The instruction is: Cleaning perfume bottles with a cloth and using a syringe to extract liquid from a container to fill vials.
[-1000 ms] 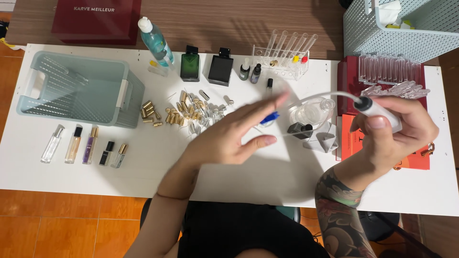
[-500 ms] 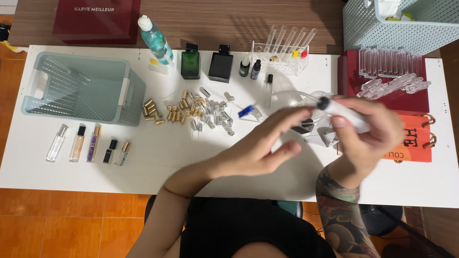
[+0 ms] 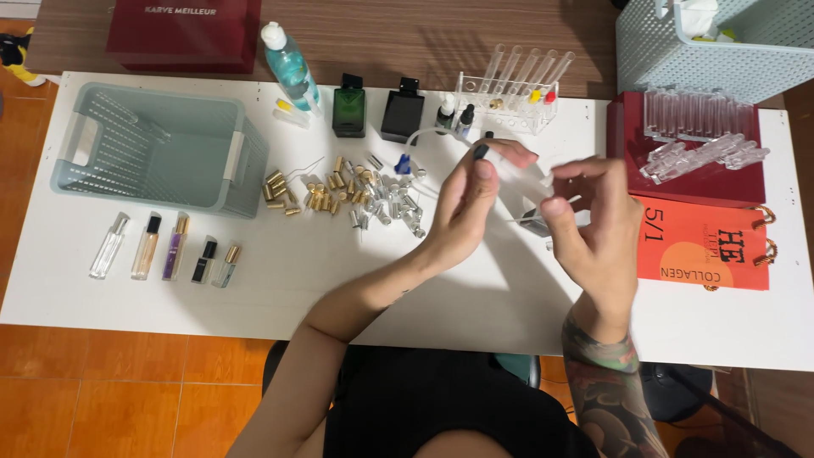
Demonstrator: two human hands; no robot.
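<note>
Pinching a clear syringe [image 3: 519, 174] between left hand [image 3: 465, 208] and right hand [image 3: 598, 225], both grips closed, mid-table [image 3: 254, 297].

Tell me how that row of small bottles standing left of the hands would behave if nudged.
The small bottles are tall and narrow on small bases, so a sideways nudge would probably tip them. They stand close together, so one falling may knock its neighbour. They look like clear glass, likely breakable, and being slim they might roll across the smooth white table.

The hands [image 3: 543, 212] are motion-blurred, hiding most of the clear syringe [image 3: 517, 174] between them.
</note>
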